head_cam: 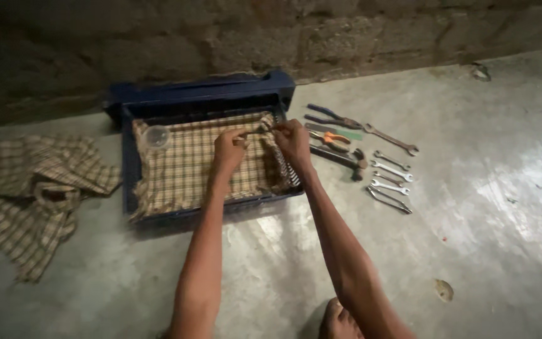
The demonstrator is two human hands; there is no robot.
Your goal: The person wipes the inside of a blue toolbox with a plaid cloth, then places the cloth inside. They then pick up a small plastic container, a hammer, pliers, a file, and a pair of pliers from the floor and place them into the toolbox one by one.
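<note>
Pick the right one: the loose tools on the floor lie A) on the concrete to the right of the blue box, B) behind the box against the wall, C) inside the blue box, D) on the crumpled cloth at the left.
A: the wrenches, pliers and hammer lie in a cluster on the bare concrete floor to the right of the blue box, beside the person's right hand.

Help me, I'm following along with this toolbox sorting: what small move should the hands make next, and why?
Probably lay the wrench down flat on the checked cloth lining the blue toolbox. The left hand and right hand both pinch it over the box, while pliers and other spanners lie on the concrete floor at the right.
</note>
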